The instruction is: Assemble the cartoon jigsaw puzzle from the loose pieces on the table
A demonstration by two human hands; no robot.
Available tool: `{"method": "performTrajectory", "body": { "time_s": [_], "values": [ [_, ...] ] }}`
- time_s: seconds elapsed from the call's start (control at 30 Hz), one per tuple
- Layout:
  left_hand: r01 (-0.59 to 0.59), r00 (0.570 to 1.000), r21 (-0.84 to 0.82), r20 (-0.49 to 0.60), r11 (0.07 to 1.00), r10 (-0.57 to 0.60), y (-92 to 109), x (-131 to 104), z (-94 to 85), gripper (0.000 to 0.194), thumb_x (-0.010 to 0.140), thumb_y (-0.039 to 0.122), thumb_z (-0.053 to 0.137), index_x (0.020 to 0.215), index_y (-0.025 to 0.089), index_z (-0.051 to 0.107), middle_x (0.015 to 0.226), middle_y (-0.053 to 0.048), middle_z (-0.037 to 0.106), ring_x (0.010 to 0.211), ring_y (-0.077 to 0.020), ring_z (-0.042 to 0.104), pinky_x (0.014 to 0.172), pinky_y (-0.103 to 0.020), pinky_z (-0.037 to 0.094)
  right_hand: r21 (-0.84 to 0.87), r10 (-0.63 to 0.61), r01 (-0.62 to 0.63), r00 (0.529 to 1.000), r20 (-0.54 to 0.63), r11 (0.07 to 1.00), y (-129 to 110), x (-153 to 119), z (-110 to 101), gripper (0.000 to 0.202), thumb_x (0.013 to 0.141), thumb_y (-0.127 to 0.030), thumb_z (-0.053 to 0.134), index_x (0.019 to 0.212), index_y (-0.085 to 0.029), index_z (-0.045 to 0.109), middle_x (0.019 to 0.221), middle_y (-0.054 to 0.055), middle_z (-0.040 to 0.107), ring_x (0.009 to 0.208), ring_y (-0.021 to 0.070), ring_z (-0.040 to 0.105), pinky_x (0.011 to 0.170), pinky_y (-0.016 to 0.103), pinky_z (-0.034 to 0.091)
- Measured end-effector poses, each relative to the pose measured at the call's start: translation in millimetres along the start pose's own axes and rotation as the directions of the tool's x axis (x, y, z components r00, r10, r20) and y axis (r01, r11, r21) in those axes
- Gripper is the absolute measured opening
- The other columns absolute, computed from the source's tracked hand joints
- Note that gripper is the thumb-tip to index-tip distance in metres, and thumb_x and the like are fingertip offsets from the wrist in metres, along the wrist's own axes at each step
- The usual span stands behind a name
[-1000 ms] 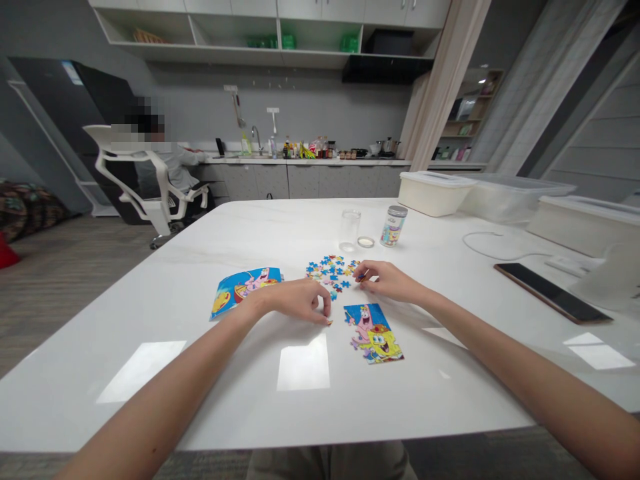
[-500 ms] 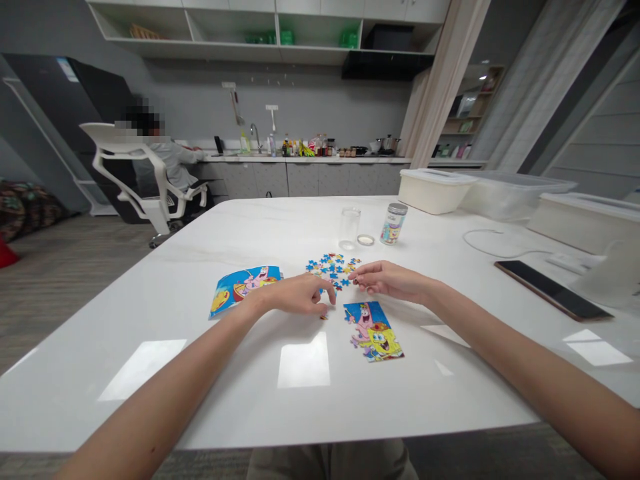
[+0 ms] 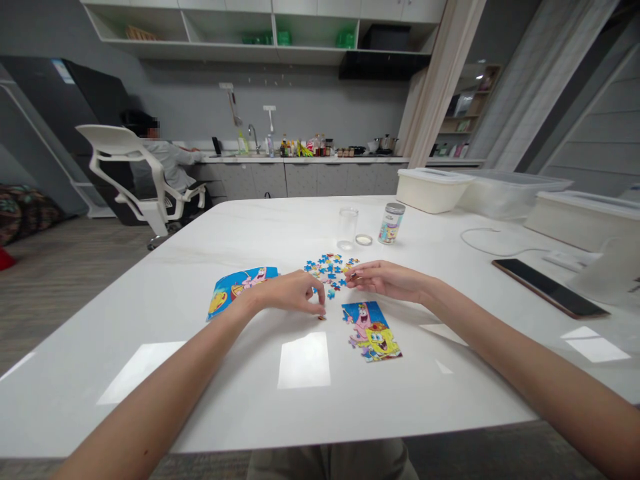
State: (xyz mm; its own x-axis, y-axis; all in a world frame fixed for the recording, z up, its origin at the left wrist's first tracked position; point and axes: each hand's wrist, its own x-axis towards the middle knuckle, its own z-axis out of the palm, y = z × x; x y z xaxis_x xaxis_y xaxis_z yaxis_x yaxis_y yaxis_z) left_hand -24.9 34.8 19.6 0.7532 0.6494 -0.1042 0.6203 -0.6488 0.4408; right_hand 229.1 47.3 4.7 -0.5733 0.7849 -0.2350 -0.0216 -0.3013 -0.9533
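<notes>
My right hand pinches a small dark puzzle piece at the right edge of a heap of loose puzzle pieces. Fingers apart and curved, my left hand hovers low over the white table, just above a single small piece. Below my right hand lies a partly joined puzzle with a pink starfish and a yellow sponge figure. A picture sheet of the same figures lies at the left, partly covered by my left hand and wrist.
Behind the heap stand an open clear jar, a ring-like lid and a printed can. A phone, a white cable and storage boxes are at the right. A person sits at the back left.
My left thumb and fingers have shifted slightly, with more space below them. The piece in my right hand has risen a little. The view has moved slightly.
</notes>
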Motion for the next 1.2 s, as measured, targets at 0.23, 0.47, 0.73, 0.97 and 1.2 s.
{"method": "performTrajectory", "body": {
  "time_s": [0.23,0.47,0.73,0.97,1.2],
  "values": [
    [0.015,0.999,-0.029,0.033,0.999,-0.014,-4.6,-2.0,-3.4,0.031,0.072,0.051,0.069,0.089,0.024,0.071,0.071,0.002,0.055,0.067,-0.0115,0.051,0.061,-0.022,0.035,0.005,-0.029,0.029,0.999,-0.044,1.0,1.0,2.4,-6.5,0.021,0.084,-0.013,0.06,0.103,-0.014,0.069,0.074,0.002,0.062,0.059,0.0065,0.055,0.062,0.018,0.051],
    [-0.022,0.999,-0.022,0.035,1.0,0.023,-5.3,0.3,-0.3,0.026,0.078,0.046,0.065,0.09,0.024,0.072,0.071,0.003,0.057,0.059,-0.0095,0.046,0.062,-0.022,0.035,-0.309,-0.218,0.157,0.96,-0.173,0.938,8.6,8.3,-0.1,0.02,0.073,-0.021,0.071,0.092,-0.015,0.069,0.077,0.003,0.064,0.069,0.0115,0.059,0.071,0.026,0.05],
    [-0.002,1.0,-0.01,0.027,1.0,0.002,-6.9,1.4,2.4,0.027,0.077,0.047,0.066,0.087,0.023,0.071,0.067,0.003,0.056,0.058,-0.0098,0.046,0.062,-0.023,0.035,-0.598,-0.461,0.361,0.887,-0.017,0.716,10.9,11.7,1.6,0.004,0.065,-0.019,0.066,0.062,-0.018,0.064,0.08,0.002,0.061,0.078,0.0159,0.061,0.079,0.033,0.051],
    [-0.016,1.0,-0.017,0.022,1.0,0.017,-6.6,2.1,1.1,0.026,0.077,0.047,0.066,0.088,0.024,0.072,0.066,0.003,0.053,0.057,-0.0092,0.045,0.059,-0.022,0.034,-0.491,-0.306,0.231,0.949,-0.079,0.84,12.1,11.7,1.8,0.007,0.065,-0.018,0.068,0.071,-0.017,0.07,0.08,0.003,0.067,0.077,0.0157,0.062,0.076,0.031,0.05],
    [-0.018,1.0,-0.023,0.02,1.0,0.019,-6.3,1.7,1.4,0.022,0.078,0.042,0.066,0.09,0.024,0.072,0.072,0.002,0.057,0.059,-0.0092,0.047,0.06,-0.022,0.035,-0.05,-0.168,0.161,0.972,-0.166,0.986,4.8,6.4,1.2,0.019,0.072,-0.016,0.072,0.091,-0.016,0.073,0.082,0.002,0.067,0.063,0.0062,0.053,0.062,0.019,0.047]
  ]
}}
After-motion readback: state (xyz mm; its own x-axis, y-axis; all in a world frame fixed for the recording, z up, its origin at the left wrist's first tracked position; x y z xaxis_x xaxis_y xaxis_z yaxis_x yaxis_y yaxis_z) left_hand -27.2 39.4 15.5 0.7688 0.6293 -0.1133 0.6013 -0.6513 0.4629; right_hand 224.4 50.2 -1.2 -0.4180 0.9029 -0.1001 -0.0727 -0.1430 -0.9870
